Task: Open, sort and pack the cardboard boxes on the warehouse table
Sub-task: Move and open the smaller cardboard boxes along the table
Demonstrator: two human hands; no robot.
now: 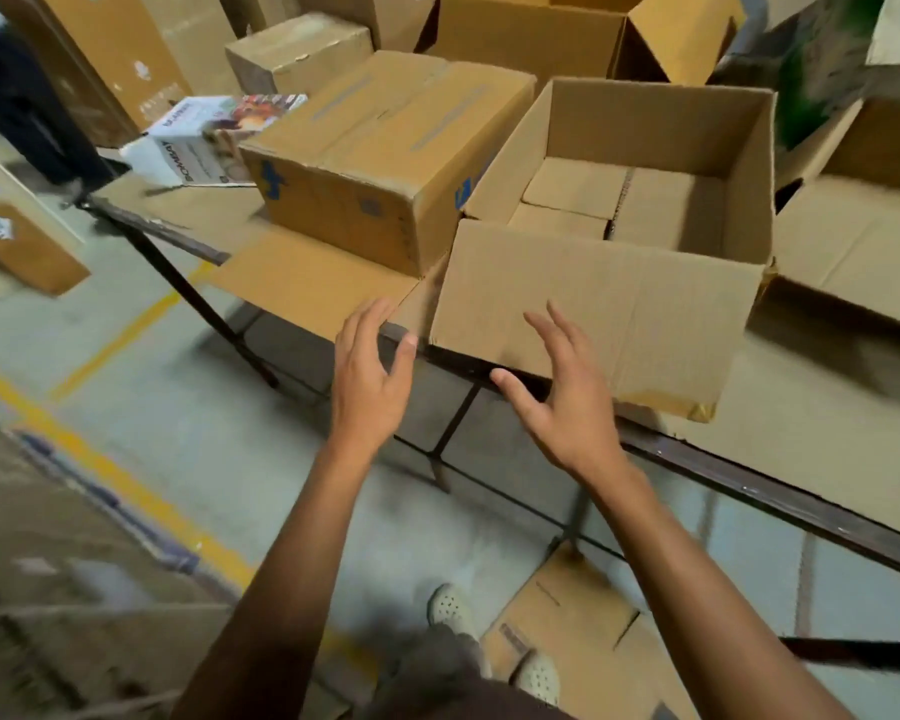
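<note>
Concrete warehouse floor with yellow lines runs under a cardboard-covered worktop (pixel 811 449). At its near edge stands an open cardboard box (pixel 645 122), its front flap (pixel 619 304) folded out toward the person and smaller boxes (pixel 575 187) packed inside. Just beside it on the left sits a closed box (pixel 385 148). The left hand (pixel 367 376) and right hand (pixel 562 402) hover before the flap, fingers (pixel 367 319) spread apart, holding nothing.

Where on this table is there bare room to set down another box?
Two patches: the near right tabletop, beside the open box, and a small corner before the printed carton. The back is crowded with boxes.
</note>
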